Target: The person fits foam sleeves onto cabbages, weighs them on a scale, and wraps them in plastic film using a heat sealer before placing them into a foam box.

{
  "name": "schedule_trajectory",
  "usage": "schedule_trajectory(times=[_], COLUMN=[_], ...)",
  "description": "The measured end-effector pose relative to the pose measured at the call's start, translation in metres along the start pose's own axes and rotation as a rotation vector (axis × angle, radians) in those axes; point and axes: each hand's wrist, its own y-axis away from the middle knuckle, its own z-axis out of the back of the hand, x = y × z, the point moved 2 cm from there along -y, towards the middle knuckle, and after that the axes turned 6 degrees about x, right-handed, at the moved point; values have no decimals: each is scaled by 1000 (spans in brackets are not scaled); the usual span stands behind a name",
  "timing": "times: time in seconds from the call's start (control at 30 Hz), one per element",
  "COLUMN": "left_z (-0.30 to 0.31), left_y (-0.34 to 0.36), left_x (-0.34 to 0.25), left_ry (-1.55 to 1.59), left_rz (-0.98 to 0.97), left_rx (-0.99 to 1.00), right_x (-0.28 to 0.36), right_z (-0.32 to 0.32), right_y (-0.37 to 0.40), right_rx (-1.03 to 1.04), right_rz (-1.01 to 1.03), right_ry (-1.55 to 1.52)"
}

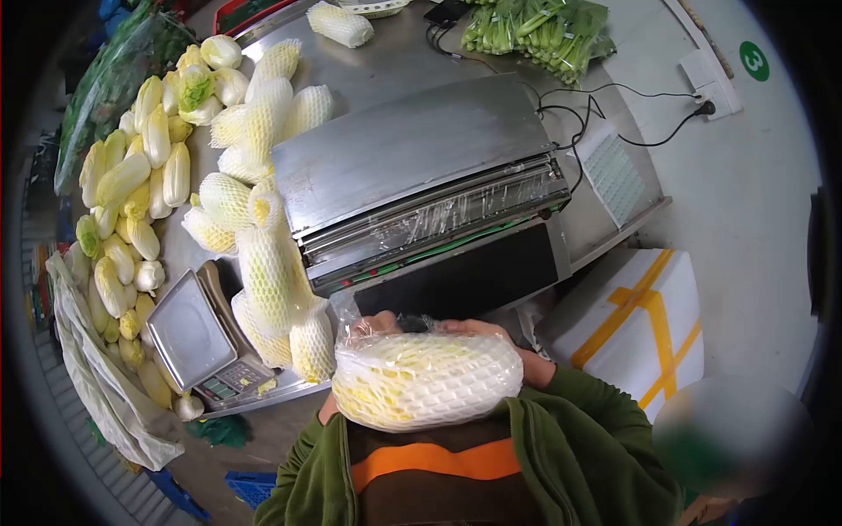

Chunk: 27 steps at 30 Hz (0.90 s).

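Observation:
A napa cabbage in a white foam net, with clear plastic film around it, lies sideways close against my body. My left hand grips its far left side, fingers closed at the film, which bunches up there. On the far right side my right hand is wrapped around the cabbage, partly hidden behind it. Just beyond my hands is the film wrapping machine, with its black plate nearest to them and film stretched over its rollers.
Several netted cabbages lie left of the machine. Past them are a pile of bare cabbages and a weighing scale. Bagged green vegetables lie at the back. A taped white foam box stands right, below black cables.

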Motion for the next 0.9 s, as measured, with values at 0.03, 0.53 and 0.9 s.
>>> schedule_trajectory(times=[0.03, 0.53, 0.9], left_z=[-1, -16, -39], left_y=[3, 35, 33], left_x=[2, -15, -14], left_ry=[3, -474, -1109], left_rz=[28, 270, 225], left_rx=[19, 0, -271], right_x=[0, 53, 5], right_z=[-9, -82, 13], right_y=[3, -13, 1], right_rx=[-101, 909, 477], right_rz=[-89, 575, 221], right_ry=[75, 1008, 459])
